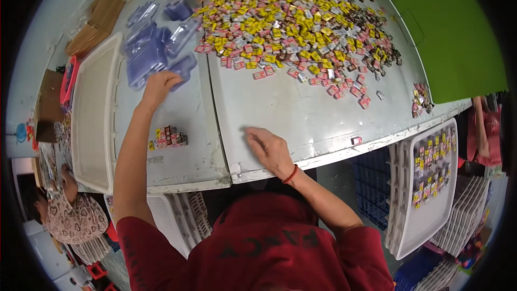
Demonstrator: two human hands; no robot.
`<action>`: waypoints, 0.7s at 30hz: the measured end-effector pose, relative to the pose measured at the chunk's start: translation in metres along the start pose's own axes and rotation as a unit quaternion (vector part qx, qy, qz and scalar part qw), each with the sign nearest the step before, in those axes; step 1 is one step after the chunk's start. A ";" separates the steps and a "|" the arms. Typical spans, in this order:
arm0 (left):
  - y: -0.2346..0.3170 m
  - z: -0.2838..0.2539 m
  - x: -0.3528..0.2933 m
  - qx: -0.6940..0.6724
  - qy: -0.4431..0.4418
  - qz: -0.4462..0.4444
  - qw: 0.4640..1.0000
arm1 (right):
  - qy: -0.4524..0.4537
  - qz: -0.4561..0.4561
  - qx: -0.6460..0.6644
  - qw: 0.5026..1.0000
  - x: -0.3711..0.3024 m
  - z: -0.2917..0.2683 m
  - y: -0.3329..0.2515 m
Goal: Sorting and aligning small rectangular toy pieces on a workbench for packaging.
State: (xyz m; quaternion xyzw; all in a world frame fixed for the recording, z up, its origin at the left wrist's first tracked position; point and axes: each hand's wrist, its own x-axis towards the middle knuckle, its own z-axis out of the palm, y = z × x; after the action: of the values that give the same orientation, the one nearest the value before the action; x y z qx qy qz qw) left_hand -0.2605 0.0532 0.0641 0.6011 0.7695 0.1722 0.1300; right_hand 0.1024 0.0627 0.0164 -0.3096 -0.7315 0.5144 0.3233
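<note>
My left hand (pixel 158 89) reaches over the left part of the table. Its fingers close on the near edge of a clear bluish plastic shell (pixel 184 68), one of a loose pile of molded plastic shells (pixel 144 56). My right hand (pixel 271 152), with a red bead bracelet at the wrist, hovers or rests near the table's front edge. Its fingers are loosely bent and partly apart, and nothing shows in them. A small cluster of tiny colored boxes (pixel 168 138) stands below my left hand, beside the forearm.
A big heap of tiny yellow, pink and silver boxes (pixel 301 27) covers the back. One pink box (pixel 356 140) lies near the front edge. A white tray (pixel 89 113) is at left, a green panel (pixel 458 32) at right. Stacked trays (pixel 425 221) hold small packs. Another person (pixel 75 213) works at left.
</note>
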 end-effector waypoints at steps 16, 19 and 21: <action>0.009 0.024 -0.005 0.123 0.148 -0.006 0.981 | 0.026 -0.077 -0.008 0.997 -0.011 -0.021 -0.005; 0.013 0.014 -0.002 -0.030 0.078 -0.172 0.982 | 0.108 -0.087 -0.143 0.980 -0.023 -0.069 -0.008; 0.002 0.017 -0.004 -0.102 0.099 -0.104 0.984 | 0.216 -0.064 -0.324 0.919 -0.034 -0.110 -0.003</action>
State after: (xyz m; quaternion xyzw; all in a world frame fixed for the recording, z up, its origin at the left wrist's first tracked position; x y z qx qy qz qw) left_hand -0.2503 0.0513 0.0494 0.4816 0.8152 0.2938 0.1309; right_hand 0.2095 0.0964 0.0428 -0.4534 -0.7888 0.1485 0.3875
